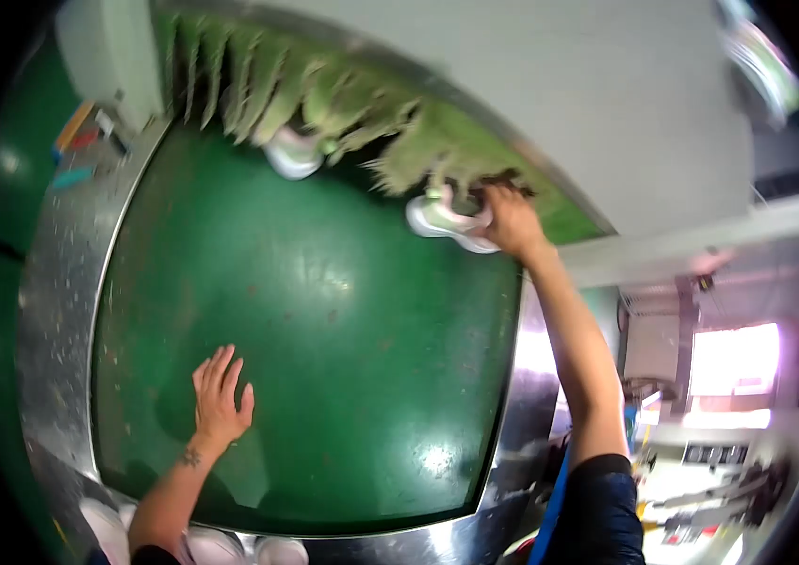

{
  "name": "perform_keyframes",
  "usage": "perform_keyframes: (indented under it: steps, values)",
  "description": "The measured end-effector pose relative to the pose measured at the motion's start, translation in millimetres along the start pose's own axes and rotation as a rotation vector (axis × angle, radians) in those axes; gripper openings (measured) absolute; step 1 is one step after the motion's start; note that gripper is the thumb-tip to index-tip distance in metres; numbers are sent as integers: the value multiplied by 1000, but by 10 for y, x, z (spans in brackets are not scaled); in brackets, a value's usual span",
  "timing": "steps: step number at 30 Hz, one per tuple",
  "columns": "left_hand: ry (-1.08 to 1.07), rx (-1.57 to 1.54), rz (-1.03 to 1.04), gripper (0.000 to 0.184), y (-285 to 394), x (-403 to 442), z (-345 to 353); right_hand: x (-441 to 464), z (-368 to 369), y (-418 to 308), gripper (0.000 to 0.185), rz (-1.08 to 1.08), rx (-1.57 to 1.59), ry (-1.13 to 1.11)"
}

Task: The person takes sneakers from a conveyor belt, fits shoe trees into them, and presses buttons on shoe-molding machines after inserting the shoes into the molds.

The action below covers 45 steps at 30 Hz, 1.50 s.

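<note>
At the curtained opening, my right hand (511, 221) is closed on the heel end of a white, pink and green shoe (445, 218), whose sole faces the green belt surface. A second similar shoe (294, 155) stands further left, partly under the frayed green curtain strips (334, 104). My left hand (220, 400) hovers over the lower left of the green surface (324, 330), fingers apart, holding nothing.
A metal rim (60, 320) borders the green surface, with an orange-and-blue tool (73, 127) and a teal item (73, 177) at its upper left. White shoes (282, 551) are at the bottom edge. Another shoe (765, 71) shows at upper right.
</note>
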<state>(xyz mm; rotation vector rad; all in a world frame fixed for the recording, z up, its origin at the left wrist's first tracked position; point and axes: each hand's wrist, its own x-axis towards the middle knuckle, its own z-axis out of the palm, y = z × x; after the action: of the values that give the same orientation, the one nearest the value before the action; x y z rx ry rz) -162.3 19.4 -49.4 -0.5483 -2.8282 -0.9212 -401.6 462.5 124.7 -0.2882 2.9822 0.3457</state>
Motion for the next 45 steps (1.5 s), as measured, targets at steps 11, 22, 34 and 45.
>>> perform_keyframes:
  steps: [11,22,34,45]
  values:
    - [63,81,32,45,-59,156,-92,-1962,400,-1411,53,188,696,216]
    - [-1214,-1281,-804,63,2363,-972,-875,-5410,-1247,-2102,61,-234,623,209]
    - [-1186,-1774,32,81,4874,-1956,-1040,-7468,-1137,-2528,72,542,1541,831]
    - [-646,-1105,374,53,6695,-1634,502,-8917,-679,-1955,41,1161,1792,990]
